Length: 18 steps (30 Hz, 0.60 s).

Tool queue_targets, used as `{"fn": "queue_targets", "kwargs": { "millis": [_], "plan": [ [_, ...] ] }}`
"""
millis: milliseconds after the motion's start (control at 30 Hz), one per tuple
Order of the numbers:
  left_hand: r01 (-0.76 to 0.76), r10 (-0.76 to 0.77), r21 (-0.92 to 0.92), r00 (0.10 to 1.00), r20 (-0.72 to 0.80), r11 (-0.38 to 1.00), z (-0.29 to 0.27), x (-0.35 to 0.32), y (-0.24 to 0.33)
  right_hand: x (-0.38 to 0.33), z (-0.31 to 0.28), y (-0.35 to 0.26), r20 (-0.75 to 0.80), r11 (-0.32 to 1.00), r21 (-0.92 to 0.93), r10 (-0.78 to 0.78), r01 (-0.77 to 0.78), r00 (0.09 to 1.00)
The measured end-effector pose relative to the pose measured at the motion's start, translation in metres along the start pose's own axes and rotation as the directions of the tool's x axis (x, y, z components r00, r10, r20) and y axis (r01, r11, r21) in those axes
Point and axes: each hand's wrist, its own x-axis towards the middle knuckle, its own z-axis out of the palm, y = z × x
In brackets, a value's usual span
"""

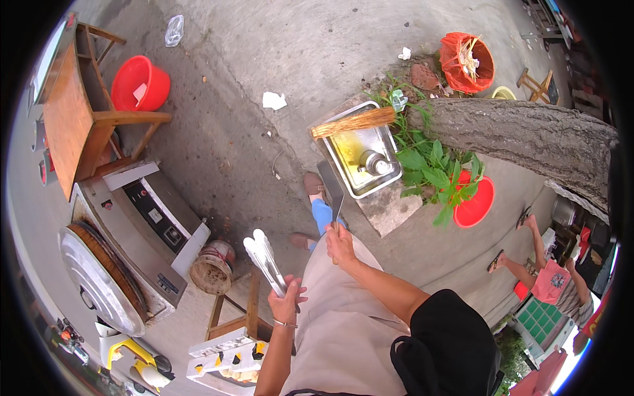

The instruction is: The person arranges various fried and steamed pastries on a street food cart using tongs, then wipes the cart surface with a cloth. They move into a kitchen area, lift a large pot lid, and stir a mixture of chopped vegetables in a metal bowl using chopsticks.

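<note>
My left hand (285, 305) is closed around a pair of metal tongs (261, 255), whose scalloped ends point up and away from me. In my right hand (341, 245) is the handle of a metal spatula (332, 186) with a long dark flat blade. That blade reaches up beside the left edge of a metal tray (379, 187). Yellow liquid covers part of the tray's bottom, and a small shiny metal pot (375, 164) stands in it. Across the tray's far end lies a straw brush (353, 123).
At left stands a cooker (142, 221) with a round metal lid (99, 284), near a dirty bucket (212, 266). A wooden table (69, 122) and red tub (140, 84) are farther off. A leaning tree trunk (515, 129) and red-lined bin (465, 63) stand right. Another person (551, 284) is far right.
</note>
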Motion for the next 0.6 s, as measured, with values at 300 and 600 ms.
{"fn": "queue_targets", "kwargs": {
  "millis": [300, 600],
  "plan": [
    [0.021, -0.021, -0.001, 0.993, -0.119, 1.0, -0.028, -0.002, -0.026, 0.063, -0.135, 0.086, -0.711, 0.885, -0.464, -0.403, 0.046, 0.576],
    [0.074, -0.066, 0.038, 0.984, -0.167, 0.997, -0.019, 0.01, -0.037, 0.209, -0.139, 0.07, -0.773, 0.903, -0.429, -0.383, 0.028, 0.505]
  ]
}}
